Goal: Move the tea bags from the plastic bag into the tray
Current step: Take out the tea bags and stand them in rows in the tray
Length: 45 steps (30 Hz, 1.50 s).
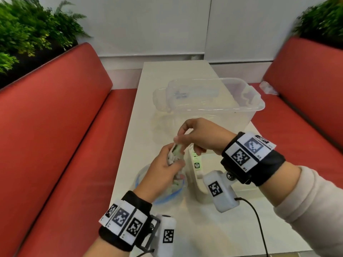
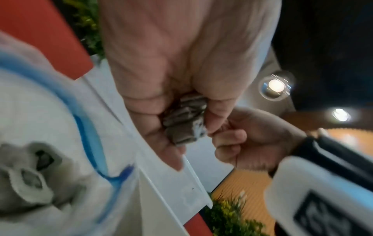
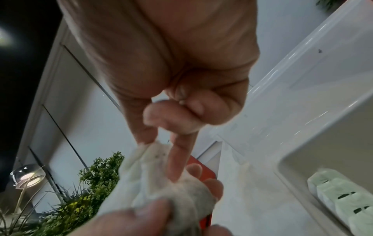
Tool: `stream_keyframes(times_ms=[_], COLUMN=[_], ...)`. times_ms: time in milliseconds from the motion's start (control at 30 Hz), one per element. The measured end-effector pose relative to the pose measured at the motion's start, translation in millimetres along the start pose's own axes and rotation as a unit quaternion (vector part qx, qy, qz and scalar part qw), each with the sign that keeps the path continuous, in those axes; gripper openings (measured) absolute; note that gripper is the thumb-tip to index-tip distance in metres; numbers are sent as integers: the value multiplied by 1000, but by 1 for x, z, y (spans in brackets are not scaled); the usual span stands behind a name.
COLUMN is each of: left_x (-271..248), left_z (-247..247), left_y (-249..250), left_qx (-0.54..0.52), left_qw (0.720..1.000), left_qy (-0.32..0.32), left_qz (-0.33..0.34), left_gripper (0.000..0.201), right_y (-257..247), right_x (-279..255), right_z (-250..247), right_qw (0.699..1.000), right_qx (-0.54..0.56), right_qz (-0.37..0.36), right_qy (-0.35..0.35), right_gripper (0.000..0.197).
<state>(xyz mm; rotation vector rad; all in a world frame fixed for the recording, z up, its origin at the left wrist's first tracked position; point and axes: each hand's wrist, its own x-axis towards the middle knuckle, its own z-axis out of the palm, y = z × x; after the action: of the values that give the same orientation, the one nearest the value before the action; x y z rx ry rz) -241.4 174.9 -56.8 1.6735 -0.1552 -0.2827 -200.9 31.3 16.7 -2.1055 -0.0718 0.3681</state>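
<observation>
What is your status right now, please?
Left hand grips a bunch of white paper tea bags. Right hand pinches one. Some already in white plastic tray. Nothing in the way.

Our hands (image 1: 168, 164) work above open tabletop (image 1: 232, 229); the clear bin (image 1: 241, 108) walls off the far end.
</observation>
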Motion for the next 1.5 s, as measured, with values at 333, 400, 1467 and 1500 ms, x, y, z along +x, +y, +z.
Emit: stream_keyframes(times_ms=[333,400,1467,1500], left_x=[21,26,53,53], left_z=[12,15,45,45], left_y=[7,6,-16,-17], left_qx=[-297,-307,-204,-202], left_qw=[935,932,959,959], left_qy=[-149,-149,17,17], left_qz=[-122,-125,-198,-198], left_gripper=[38,41,22,21], right_y=[18,23,106,106], right_x=[6,9,102,102], right_z=[-36,-39,-74,-72], right_qw=[997,995,846,837], right_qx=[-65,-87,-529,-543], right_qz=[-46,-41,-45,-45], right_qy=[-5,-3,-39,-45], right_gripper=[20,19,26,24])
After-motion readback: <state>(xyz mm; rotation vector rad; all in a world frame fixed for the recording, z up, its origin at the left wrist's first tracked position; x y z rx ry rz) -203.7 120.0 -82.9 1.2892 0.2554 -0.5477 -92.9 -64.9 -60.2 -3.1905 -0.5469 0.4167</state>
